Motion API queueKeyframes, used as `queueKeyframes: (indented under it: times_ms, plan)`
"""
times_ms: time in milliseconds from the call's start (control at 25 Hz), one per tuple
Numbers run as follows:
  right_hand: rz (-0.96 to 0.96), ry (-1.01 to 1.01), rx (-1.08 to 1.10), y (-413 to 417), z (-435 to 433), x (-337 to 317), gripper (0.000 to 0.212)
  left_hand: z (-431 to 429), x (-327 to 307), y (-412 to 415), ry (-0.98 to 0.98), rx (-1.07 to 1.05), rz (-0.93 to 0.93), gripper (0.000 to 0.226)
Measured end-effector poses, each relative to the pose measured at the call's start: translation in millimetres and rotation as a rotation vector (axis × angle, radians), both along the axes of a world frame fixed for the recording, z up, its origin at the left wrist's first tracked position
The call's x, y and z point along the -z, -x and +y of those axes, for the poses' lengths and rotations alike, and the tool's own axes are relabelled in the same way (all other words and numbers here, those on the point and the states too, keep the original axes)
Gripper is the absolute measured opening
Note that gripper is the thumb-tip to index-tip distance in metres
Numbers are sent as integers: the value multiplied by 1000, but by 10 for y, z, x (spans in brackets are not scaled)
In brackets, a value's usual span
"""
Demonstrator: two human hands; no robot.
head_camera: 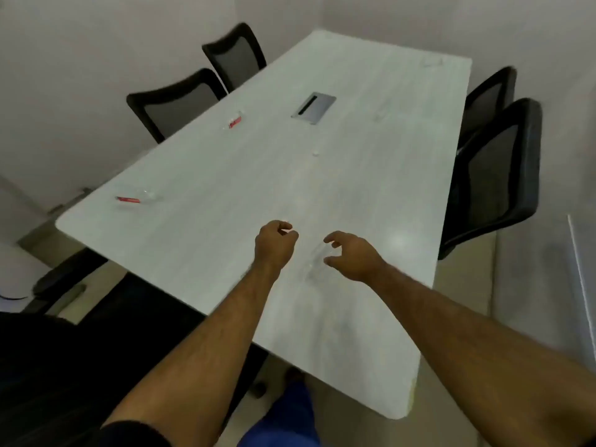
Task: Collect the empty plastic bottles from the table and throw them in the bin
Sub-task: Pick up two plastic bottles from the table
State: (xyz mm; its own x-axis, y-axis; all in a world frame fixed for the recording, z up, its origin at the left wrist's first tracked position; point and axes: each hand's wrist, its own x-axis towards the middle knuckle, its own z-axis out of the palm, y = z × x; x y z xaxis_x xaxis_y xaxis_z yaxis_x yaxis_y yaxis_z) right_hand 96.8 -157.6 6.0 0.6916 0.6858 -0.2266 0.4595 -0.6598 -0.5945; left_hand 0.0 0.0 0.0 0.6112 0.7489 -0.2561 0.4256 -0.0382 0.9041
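Note:
A clear plastic bottle [313, 260] lies faintly visible on the white table [371, 175], just left of my right hand [353, 258]. That hand hovers with thumb and fingers spread around the bottle's end, and I cannot tell whether they touch it. My left hand [274, 243] is beside it with fingers curled closed; a small pale glint shows at the fingertips. Two more bottles with red labels lie on the table: one near the left corner [137, 198], one further back [233, 121]. A small white cap [315, 153] sits mid-table. No bin is clearly in view.
A grey cable hatch [313, 108] is set into the table's far half. Black mesh chairs stand along the left [175, 103] and right [496, 175] sides. Another black chair [61, 282] is at the near left corner. Walls close in all around.

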Motion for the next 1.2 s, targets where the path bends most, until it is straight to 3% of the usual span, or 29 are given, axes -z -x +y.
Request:
queueKeyframes:
  times_ms: [200,320,440,520,640,840,1000,1080,1200]
  plan:
    - [-275,460,-232,-395,414,487,65,415,456,-483,-102,128,240,27]
    - [-373,489,-321,-546,501,731,61,583,690,-680,-152,200,328,18]
    - [-406,415,-231,-679,580,831,40,653,816,-726,-178,162,362,15]
    - [-308,312,-38,-744,680,760,43,729,837,-737,-207,98,352,12]
    - [3,225,273,-845,806,697,56,858,871,-836,-290,66,347,13]
    - [445,-8,530,-881,846,848,51,1007,1017,-1156,-423,190,401,40]
    - [583,-140,588,-724,689,852,46,1025,1046,-1270,-530,416,540,29]
    - [612,-182,601,-634,576,763,43,940,933,-1243,-392,329,461,25]
    - [661,-217,542,-465,380,609,37,668,639,-1071,159,43,156,23]
